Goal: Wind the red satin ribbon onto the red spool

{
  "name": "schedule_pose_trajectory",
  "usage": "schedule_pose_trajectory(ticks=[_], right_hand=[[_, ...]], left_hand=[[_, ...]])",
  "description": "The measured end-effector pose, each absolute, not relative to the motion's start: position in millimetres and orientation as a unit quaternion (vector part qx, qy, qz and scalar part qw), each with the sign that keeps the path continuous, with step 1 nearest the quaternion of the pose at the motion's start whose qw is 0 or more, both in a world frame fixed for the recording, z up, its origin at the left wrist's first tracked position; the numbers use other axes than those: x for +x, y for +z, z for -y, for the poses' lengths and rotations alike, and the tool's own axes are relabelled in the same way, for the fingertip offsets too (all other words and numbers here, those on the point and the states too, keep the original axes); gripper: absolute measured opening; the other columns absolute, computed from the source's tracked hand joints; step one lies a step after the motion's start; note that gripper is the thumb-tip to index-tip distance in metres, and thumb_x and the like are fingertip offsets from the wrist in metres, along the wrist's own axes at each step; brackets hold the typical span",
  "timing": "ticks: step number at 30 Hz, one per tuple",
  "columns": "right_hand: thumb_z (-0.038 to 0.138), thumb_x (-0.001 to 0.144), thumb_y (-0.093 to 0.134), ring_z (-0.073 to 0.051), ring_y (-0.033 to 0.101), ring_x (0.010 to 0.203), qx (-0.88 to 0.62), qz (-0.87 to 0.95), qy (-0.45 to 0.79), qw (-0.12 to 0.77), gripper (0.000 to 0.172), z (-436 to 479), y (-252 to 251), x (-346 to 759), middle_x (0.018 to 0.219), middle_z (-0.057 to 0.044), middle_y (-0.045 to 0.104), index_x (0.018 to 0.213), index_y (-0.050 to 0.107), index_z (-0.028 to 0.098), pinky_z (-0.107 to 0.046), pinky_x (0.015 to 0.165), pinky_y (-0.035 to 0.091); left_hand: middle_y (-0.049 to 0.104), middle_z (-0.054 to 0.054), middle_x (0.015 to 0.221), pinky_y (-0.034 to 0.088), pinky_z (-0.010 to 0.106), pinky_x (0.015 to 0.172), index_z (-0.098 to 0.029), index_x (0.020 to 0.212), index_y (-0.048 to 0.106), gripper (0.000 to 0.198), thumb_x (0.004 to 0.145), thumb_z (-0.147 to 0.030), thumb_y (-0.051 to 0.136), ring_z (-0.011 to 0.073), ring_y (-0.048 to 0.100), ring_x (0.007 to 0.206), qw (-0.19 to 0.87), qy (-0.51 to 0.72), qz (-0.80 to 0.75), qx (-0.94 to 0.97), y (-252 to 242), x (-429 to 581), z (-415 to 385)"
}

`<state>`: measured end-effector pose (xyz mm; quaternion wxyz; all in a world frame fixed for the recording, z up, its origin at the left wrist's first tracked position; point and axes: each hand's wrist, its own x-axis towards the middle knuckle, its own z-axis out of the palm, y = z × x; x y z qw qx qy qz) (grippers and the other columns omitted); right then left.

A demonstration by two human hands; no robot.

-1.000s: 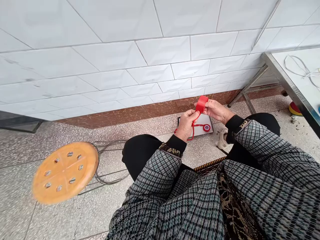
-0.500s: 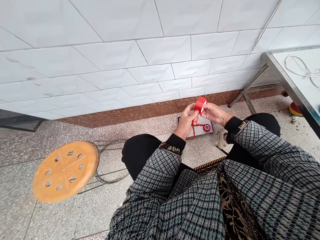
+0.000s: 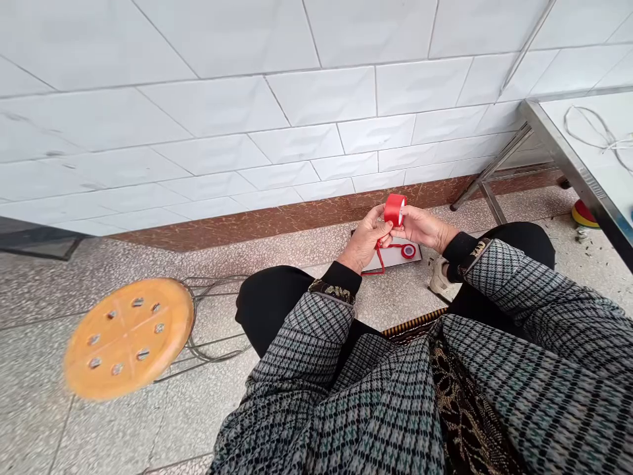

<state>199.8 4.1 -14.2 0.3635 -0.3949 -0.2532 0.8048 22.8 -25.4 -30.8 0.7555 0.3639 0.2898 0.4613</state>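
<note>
Both hands are on a roll of wide red ribbon (image 3: 393, 210) with a white core, held up in front of my knees. My left hand (image 3: 366, 239) is closed, its thumb and fingers pinching the lower left of the roll. My right hand (image 3: 422, 228) grips it from the other side, with fingertips at the white core. A red cord (image 3: 380, 260) hangs below my left hand. Lower down, a small red roll (image 3: 408, 251) lies on a flat white box or board (image 3: 394, 261) on the floor, partly hidden by my hands.
To the left is a round orange stool (image 3: 129, 338) with holes in its seat and wire legs. A metal-framed table (image 3: 558, 142) with a pale cable (image 3: 606, 137) stands at right. The white tiled wall (image 3: 326, 99) rises ahead. A red and yellow object (image 3: 583, 214) lies under the table.
The roll has shifted slightly left and turned a little in my hands. My left hand has moved slightly left. The rest looks the same.
</note>
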Motion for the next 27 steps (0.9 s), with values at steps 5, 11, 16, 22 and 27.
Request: schedule_pose_trajectory(ticks=[5,11,16,22,27], right_hand=[[0.017,0.091,0.069,-0.015,0.066,0.078,-0.393,0.243,0.802,0.379,0.013,-1.1,-14.6,196.8,0.088,-0.004,0.072,0.103,0.067,0.018,-0.031,0.081,0.067],[0.023,0.091,0.074,-0.016,0.065,0.075,-0.384,0.277,0.820,0.322,0.012,-1.0,-14.5,198.5,0.082,-0.004,0.070,0.100,0.066,0.019,-0.036,0.084,0.068],[0.030,0.086,0.080,-0.020,0.069,0.083,-0.377,0.330,0.804,0.322,0.028,1.4,-9.8,197.3,0.096,-0.004,0.075,0.111,0.068,0.024,-0.043,0.085,0.068],[0.024,0.081,0.086,-0.026,0.063,0.125,-0.352,0.607,0.626,0.341,0.050,-13.9,6.8,212.7,0.135,-0.005,0.073,0.129,0.075,0.032,-0.046,0.113,0.053],[0.014,0.080,0.084,-0.027,0.063,0.115,-0.337,0.778,0.448,0.283,0.032,-28.2,16.4,223.7,0.117,-0.007,0.077,0.109,0.081,0.026,-0.047,0.116,0.043]], left_hand=[[0.051,-0.011,0.058,0.041,0.024,0.056,-0.021,0.131,0.066,0.057,0.082,-0.038,0.090,0.0042,0.039,0.044,0.740,0.465,-0.308,0.376,-28.8,19.2,26.4],[0.058,-0.008,0.065,0.025,0.023,0.045,-0.021,0.128,0.065,0.062,0.075,-0.038,0.095,0.0040,0.039,0.044,0.748,0.446,-0.314,0.379,-30.3,16.3,25.0],[0.060,-0.009,0.069,0.026,0.022,0.046,-0.021,0.125,0.066,0.060,0.074,-0.033,0.094,0.0022,0.038,0.043,0.742,0.447,-0.333,0.372,-23.7,11.8,28.1],[0.057,-0.011,0.058,0.035,0.023,0.054,-0.021,0.129,0.063,0.058,0.078,-0.028,0.090,0.0035,0.041,0.042,0.741,0.415,-0.346,0.397,-25.9,5.3,33.6],[0.056,-0.011,0.057,0.038,0.025,0.058,-0.020,0.127,0.062,0.058,0.078,-0.032,0.091,0.0061,0.045,0.044,0.750,0.406,-0.325,0.409,-28.9,8.5,37.9]])
